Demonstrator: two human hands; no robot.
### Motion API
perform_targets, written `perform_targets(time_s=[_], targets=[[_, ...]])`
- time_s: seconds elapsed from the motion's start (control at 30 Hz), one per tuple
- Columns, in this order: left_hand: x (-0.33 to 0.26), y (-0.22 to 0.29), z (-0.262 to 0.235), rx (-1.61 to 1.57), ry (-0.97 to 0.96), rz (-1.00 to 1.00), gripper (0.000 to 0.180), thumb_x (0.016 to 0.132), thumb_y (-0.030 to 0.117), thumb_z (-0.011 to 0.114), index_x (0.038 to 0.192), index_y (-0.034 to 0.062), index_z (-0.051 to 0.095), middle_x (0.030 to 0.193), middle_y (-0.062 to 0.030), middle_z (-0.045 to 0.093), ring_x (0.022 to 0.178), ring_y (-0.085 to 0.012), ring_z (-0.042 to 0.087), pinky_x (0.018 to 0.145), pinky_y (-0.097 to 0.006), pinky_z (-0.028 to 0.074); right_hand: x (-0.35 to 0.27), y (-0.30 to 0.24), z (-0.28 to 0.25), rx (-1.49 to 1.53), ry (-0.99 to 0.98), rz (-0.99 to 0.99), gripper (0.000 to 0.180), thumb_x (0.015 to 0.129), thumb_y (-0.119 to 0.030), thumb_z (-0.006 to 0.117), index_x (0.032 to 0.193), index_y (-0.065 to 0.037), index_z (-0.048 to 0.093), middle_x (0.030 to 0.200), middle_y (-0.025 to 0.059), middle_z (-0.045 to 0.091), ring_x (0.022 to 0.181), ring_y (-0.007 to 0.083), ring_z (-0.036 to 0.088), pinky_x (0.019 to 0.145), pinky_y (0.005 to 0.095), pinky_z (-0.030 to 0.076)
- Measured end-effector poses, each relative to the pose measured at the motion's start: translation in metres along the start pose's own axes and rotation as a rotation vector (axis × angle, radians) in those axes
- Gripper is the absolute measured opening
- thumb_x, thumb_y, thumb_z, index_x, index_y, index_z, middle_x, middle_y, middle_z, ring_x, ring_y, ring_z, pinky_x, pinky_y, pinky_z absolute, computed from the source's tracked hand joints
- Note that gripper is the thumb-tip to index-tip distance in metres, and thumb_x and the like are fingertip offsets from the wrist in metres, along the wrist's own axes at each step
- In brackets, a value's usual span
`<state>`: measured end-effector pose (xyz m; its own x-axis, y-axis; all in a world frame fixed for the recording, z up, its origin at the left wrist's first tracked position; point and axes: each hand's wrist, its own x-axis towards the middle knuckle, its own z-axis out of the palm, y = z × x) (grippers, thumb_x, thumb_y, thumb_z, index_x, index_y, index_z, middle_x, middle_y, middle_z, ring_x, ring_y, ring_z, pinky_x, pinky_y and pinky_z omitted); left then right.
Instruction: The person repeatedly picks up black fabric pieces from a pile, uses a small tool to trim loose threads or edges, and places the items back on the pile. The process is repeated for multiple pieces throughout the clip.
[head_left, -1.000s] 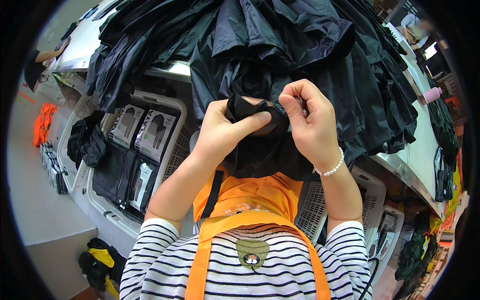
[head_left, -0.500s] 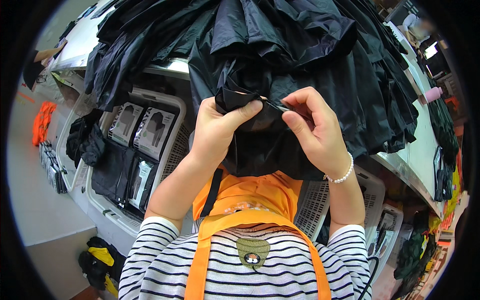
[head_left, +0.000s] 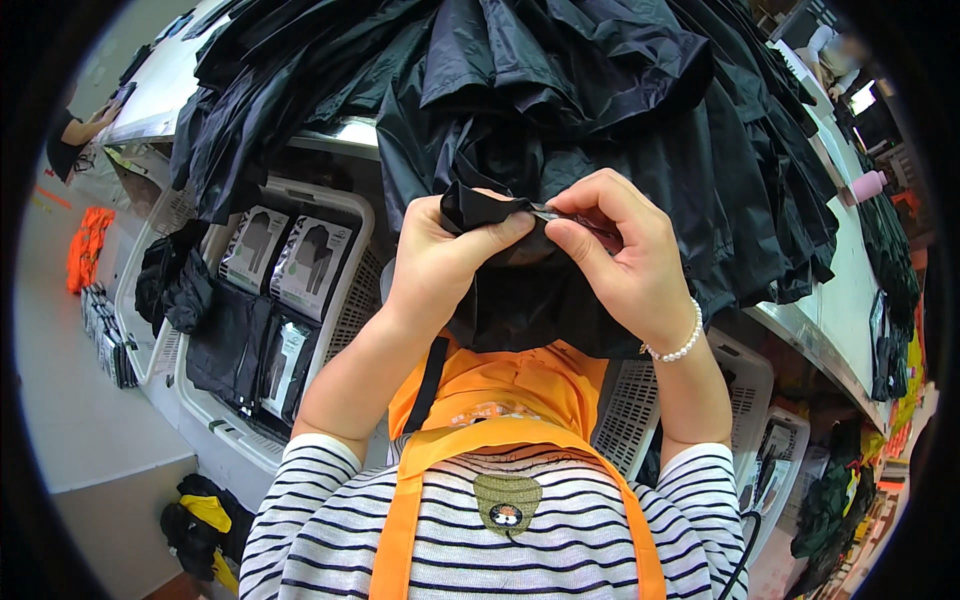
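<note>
My left hand (head_left: 448, 245) is closed on an edge of a black garment (head_left: 520, 310), its thumb pressing the fabric. The garment has a slight sheen and hangs from the table edge down over my lap. Just right of that thumb, my right hand (head_left: 625, 240) pinches a small pointed metal tool (head_left: 545, 212) between thumb and fingers. The tool's silvery tip meets the held fabric edge; most of the tool is hidden in my fingers, so its exact kind does not show.
Black garments (head_left: 300, 80) lie heaped across the white table (head_left: 830, 320). A white basket (head_left: 365, 230) of packaged garments stands below left; more baskets (head_left: 745, 390) are at the right. A pink thread cone (head_left: 866, 186) sits at the right. Other people are at far left and far right.
My right hand has moved slightly left and up, bringing the metal tool closer to my left thumb. The left hand has shifted slightly right with the fabric. At far left, the other person's arms have shifted.
</note>
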<state>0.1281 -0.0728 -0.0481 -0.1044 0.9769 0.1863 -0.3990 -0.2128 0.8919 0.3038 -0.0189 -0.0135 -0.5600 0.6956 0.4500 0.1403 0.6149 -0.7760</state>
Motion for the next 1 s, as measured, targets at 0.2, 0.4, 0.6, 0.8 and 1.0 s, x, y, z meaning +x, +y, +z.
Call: perform_targets(time_s=[0.2,0.4,0.6,0.8,1.0], targets=[[0.0,-0.002,-0.001,0.012,0.002,0.0,0.008,0.083,0.001,0.069,0.09,-0.0022,0.07,0.084,-0.0024,0.069,0.077,-0.0081,0.063,0.072,-0.022,0.05,-0.002,0.002,0.0,-0.031,0.03,0.006,0.012,0.085,-0.005,0.069,0.09,0.001,0.059,0.081,0.0063,0.056,0.066,0.0112,0.055,0.059,0.0216,0.045],[0.0,-0.001,0.001,0.033,0.048,-0.018,0.008,0.082,0.003,0.07,0.089,-0.0023,0.07,0.081,-0.0016,0.069,0.075,-0.0077,0.063,0.071,-0.021,0.05,-0.001,0.004,0.0,0.144,0.088,0.16,0.016,0.085,-0.009,0.071,0.095,-0.001,0.062,0.08,0.0032,0.056,0.067,0.0075,0.053,0.061,0.0214,0.044],[0.0,-0.005,0.001,0.167,-0.013,0.007,0.002,0.081,0.0,0.068,0.083,-0.0001,0.069,0.079,-0.001,0.066,0.073,-0.0083,0.061,0.071,-0.022,0.047,0.004,0.004,0.006,0.083,0.076,0.075,0.009,0.081,-0.006,0.073,0.084,0.0,0.066,0.074,0.001,0.058,0.061,0.0067,0.047,0.054,0.0214,0.037],[-0.002,-0.002,0.001,0.149,0.037,-0.031,0.008,0.081,0.003,0.072,0.087,-0.0023,0.07,0.082,-0.0012,0.069,0.075,-0.0061,0.062,0.069,-0.02,0.05,0.002,0.001,0.006,-0.108,0.217,0.03,0.013,0.083,-0.006,0.072,0.082,0.0,0.06,0.071,0.0013,0.056,0.058,0.0069,0.046,0.053,0.021,0.039],[0.002,0.0,-0.003,0.008,0.072,-0.007,0.011,0.083,0.003,0.069,0.093,-0.0013,0.071,0.09,-0.005,0.071,0.081,-0.0102,0.065,0.077,-0.023,0.051,-0.008,0.008,-0.029,-0.06,-0.009,0.097,0.024,0.088,-0.021,0.07,0.08,0.0,0.06,0.071,-0.0003,0.051,0.06,0.0056,0.042,0.054,0.0212,0.035]])
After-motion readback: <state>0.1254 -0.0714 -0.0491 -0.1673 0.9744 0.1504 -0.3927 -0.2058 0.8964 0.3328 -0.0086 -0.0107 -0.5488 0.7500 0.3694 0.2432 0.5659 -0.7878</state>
